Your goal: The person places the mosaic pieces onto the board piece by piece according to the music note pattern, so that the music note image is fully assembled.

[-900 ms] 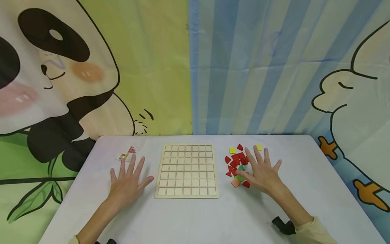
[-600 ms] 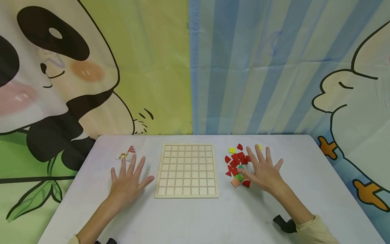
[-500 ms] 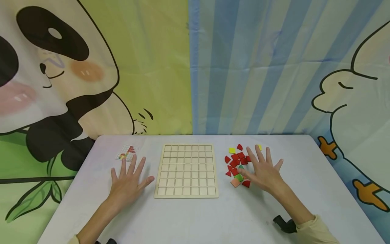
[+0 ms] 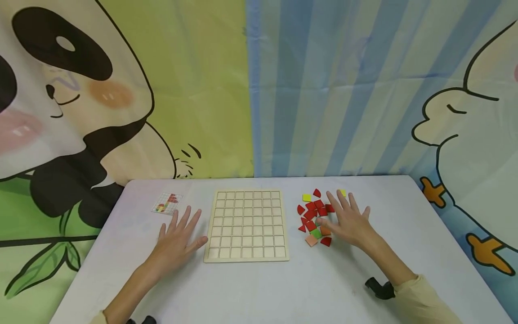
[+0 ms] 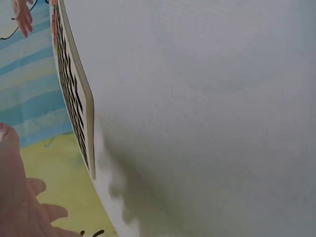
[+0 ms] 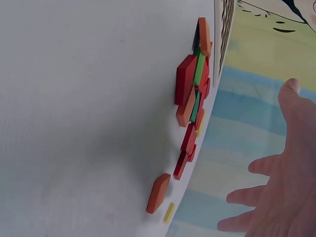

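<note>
There are two hands, one board, one card and a bunch of little blocks. The left hand (image 4: 173,247) and the right hand (image 4: 350,225) both have their fingers spread wide and hold nothing. The board (image 4: 248,221) lies flat in the middle of the table (image 4: 259,292), between the hands. It has seven rows of seven little squares. Its sides run away from the person; I cannot tell which way is longer. It looks like pale wood, with a raised rim. The right hand hangs over the blocks: two yellow blocks (image 4: 306,197), and many red blocks (image 4: 310,215), some square, some with a round edge. The hand hides some, so I cannot count every one. The card (image 4: 167,203), with a coloured grid, lies beyond the left hand.
</note>
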A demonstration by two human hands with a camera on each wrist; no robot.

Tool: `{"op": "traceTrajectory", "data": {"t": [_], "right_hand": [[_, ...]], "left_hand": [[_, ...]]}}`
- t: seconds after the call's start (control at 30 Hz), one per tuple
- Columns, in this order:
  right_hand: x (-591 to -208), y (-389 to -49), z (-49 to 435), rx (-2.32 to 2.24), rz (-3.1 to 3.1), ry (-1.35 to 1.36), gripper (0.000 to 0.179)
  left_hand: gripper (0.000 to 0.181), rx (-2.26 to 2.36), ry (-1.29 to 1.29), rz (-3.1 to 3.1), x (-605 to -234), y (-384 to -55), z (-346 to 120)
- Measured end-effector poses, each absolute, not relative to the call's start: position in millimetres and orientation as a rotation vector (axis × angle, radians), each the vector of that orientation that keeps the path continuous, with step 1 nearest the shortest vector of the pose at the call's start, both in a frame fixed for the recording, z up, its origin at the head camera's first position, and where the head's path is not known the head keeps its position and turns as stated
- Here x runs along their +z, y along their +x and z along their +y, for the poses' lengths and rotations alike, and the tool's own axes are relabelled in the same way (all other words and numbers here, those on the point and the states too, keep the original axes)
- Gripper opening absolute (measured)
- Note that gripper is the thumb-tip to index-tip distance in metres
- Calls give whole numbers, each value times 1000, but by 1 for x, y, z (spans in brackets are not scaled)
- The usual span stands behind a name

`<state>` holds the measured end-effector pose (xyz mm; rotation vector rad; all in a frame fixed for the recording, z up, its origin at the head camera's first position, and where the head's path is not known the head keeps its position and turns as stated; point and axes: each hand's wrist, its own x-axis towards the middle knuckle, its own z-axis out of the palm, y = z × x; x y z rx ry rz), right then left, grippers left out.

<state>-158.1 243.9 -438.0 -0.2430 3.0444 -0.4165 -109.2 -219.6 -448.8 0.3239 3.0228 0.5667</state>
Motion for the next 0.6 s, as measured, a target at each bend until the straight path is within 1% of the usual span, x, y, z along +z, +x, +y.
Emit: {"op": "traceTrajectory", "data": {"t": [0.17,0.27,0.47,0.6], "right_hand": [[-440,-169,249,-438,3016,-289,92],[-442,-175,253,-485,2998,-365,88],[-448,-192,258,-655,2924,-587,68],[-455,-207,260,-674,2912,-689,46]], "left_hand": [[87,697,448,2959,-451,-110,-220],[89,792,498,2892,-452,-111,-223],[93,961,536,2749,-457,-117,-226],[99,1018,548,2706,-458,-127,-222]]}}
